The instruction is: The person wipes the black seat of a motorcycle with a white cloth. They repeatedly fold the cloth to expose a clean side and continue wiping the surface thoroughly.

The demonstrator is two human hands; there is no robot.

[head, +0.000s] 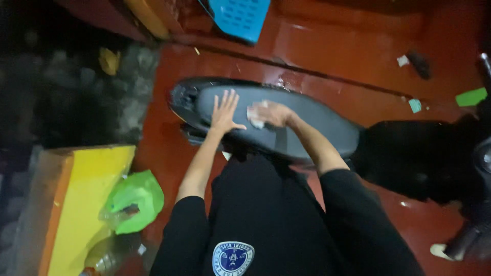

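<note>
Black sleeves lead up mid-frame: left hand point(225, 113) lies flat, fingers spread, on a grey scooter seat point(317, 120); right hand point(271, 113) presses a pale cloth point(254, 116). Blue basket point(239, 18) sits top centre, contents unseen.

Both arms reach forward from short black sleeves, the left hand point(225, 112) lying flat with fingers spread and palm down, the right hand point(271, 113) just beside it, palm down with fingers curled, wrist bent and forearm angling back toward the body.
</note>
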